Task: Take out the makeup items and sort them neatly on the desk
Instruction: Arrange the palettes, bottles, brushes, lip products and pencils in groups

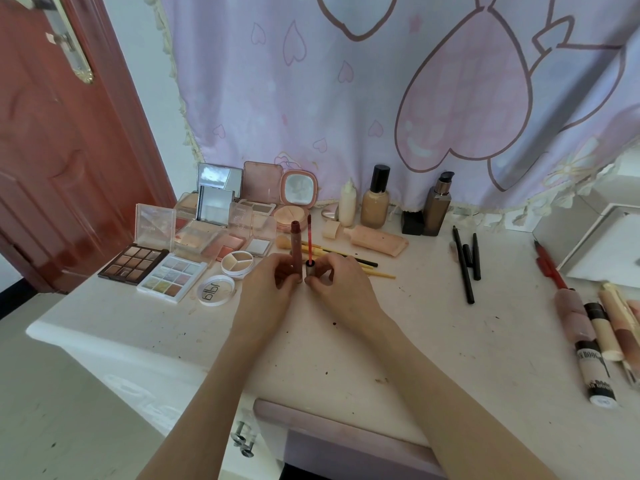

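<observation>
Lip gloss tube (295, 249) and wand (309, 242), uncapped, in both hands.

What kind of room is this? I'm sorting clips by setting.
Probably a bedroom or dressing corner at home: a white desk covered in makeup such as eyeshadow palettes, a pink heart-print curtain behind it, and a wooden door beside it.
</observation>
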Available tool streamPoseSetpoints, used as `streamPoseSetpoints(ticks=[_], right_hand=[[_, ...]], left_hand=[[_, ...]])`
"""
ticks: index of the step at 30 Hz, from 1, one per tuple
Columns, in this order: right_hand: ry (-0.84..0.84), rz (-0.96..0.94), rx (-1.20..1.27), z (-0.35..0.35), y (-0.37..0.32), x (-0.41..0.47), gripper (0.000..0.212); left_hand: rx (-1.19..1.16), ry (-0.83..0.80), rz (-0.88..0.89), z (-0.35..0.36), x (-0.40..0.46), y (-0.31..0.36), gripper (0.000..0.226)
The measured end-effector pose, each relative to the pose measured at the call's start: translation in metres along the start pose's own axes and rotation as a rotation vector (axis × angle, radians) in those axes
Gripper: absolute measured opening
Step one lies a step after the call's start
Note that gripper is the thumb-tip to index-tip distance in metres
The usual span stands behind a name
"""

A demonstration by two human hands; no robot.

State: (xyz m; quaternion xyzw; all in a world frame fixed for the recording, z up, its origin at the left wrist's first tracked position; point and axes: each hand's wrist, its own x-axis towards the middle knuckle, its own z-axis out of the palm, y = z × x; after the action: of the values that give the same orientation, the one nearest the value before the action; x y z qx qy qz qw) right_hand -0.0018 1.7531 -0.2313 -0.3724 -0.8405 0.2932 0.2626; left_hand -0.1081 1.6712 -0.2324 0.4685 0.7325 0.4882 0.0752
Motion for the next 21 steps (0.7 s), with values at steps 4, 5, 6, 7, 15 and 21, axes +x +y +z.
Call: streamPoseSetpoints(ticks=[4,5,6,7,15,21], right_hand=[[-0.001,-0.009,-0.011,-0.001,-0.002,-0.001,0.014],[-0.001,-0.011,-0.013,-0.001,-0.002,-0.001,0.014],[0.0,-0.01,-0.011,-0.001,-0.002,-0.001,0.014],[0.006,-0.006,-0.001,-0.001,-0.003,-0.002,0.013],[0.087,0.019,0.086,-0.011,-0.001,-0.009,0.014],[0.07,-0.017,-0.034,-0.018,0.012,-0.017,0.013]], left_hand=[[0.0,0.004,-0.011,0.0,0.0,0.001,0.019],[0.0,0.003,-0.015,0.0,0.0,0.001,0.019],[0.003,0.002,-0.019,-0.001,0.0,0.001,0.018],[0.008,-0.001,-0.022,-0.001,0.0,0.001,0.017],[0.028,-0.014,-0.033,-0.001,0.0,0.0,0.015],[0.019,-0.01,-0.057,-0.005,-0.007,0.002,0.016]])
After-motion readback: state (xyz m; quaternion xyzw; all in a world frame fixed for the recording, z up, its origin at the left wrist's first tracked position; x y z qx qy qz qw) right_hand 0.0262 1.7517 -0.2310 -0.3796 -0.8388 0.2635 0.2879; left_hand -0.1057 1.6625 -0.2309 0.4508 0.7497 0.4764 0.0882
